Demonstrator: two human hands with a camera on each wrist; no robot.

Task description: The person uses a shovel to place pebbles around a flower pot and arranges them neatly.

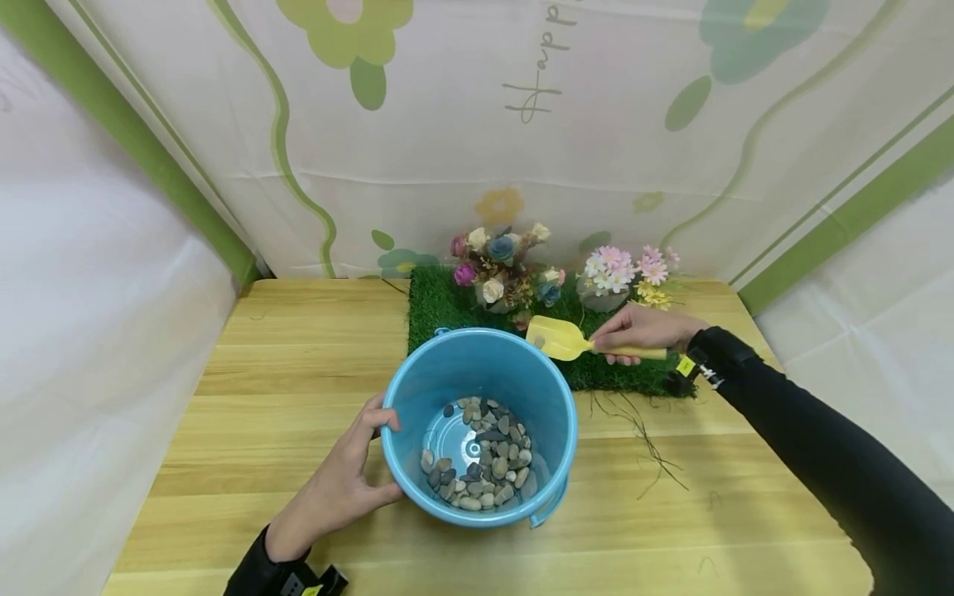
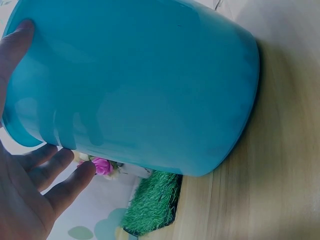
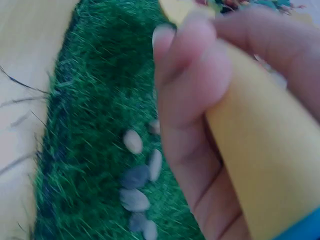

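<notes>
A blue bucket (image 1: pixel 480 348) stands upright on the table, with several grey and tan pebbles (image 1: pixel 501 468) spread over its bottom. My left hand (image 1: pixel 344 472) holds the bucket's left rim, one finger hooked over the edge and the thumb against the outer side. In the left wrist view the bucket wall (image 2: pixel 150 90) fills most of the picture. My right hand (image 1: pixel 641 331) grips the handle of a small yellow shovel (image 1: pixel 561 339). The scoop is just beyond the bucket's right rim, over the artificial grass mat (image 1: pixel 440 306), and seems to carry a small pebble.
Artificial flowers (image 1: pixel 501 252) and a pink-and-white bunch (image 1: pixel 611 269) stand at the back of the mat. Several pebbles (image 3: pixel 135 200) lie on the grass under my right hand. Dark loose strands (image 1: pixel 644 434) lie on the wooden table (image 1: pixel 298 356). Printed curtains (image 1: pixel 447 149) hang behind.
</notes>
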